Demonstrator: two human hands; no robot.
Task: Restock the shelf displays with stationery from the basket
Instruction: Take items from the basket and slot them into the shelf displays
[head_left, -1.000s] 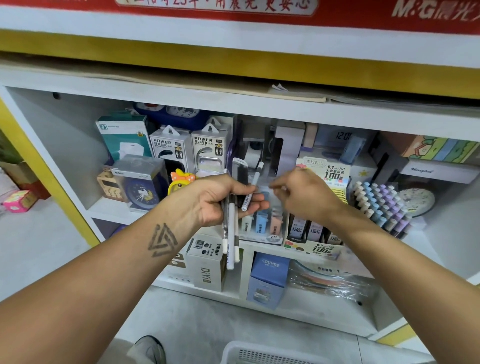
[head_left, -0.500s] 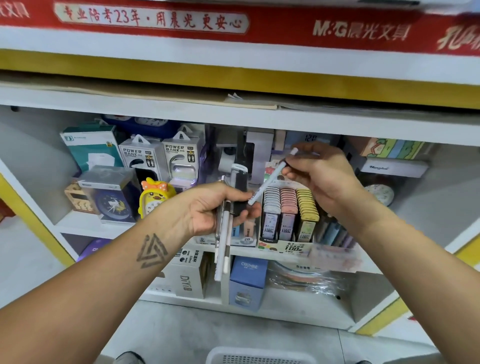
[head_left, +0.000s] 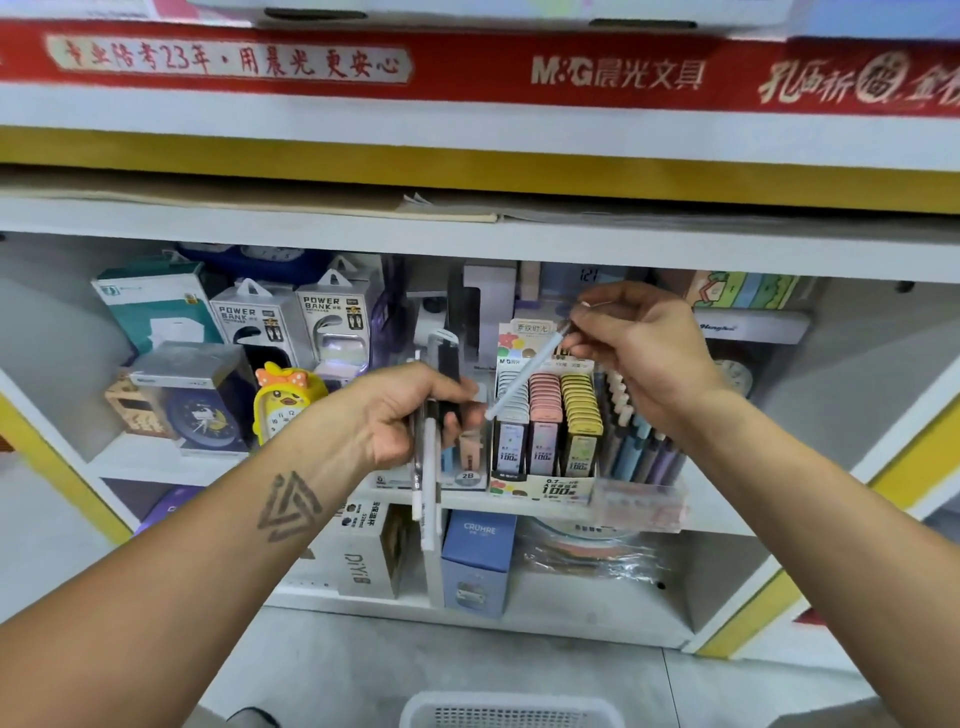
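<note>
My left hand (head_left: 400, 415) grips a bunch of pens (head_left: 430, 467), white and black, held upright in front of the middle shelf. My right hand (head_left: 639, 343) pinches one white pen (head_left: 524, 376) by its upper end, its tip slanting down-left toward the left hand. Behind the pen stands a display box of pencil-lead cases (head_left: 545, 415) in grey, pink and yellow rows. To its right is a clear holder of pastel pens (head_left: 639, 441). The white basket (head_left: 509, 712) shows only its rim at the bottom edge.
Power bank boxes (head_left: 291, 322), a yellow duck clock (head_left: 288, 400) and a blue clock box (head_left: 202, 410) fill the shelf's left side. Below sit a blue box (head_left: 478, 556) and a white DIY box (head_left: 369, 551). A red banner (head_left: 467, 67) runs overhead.
My right hand drew one white pen out of the bunch and lifted it up and right. The view shifted so the lead-case display now sits behind the pen.
</note>
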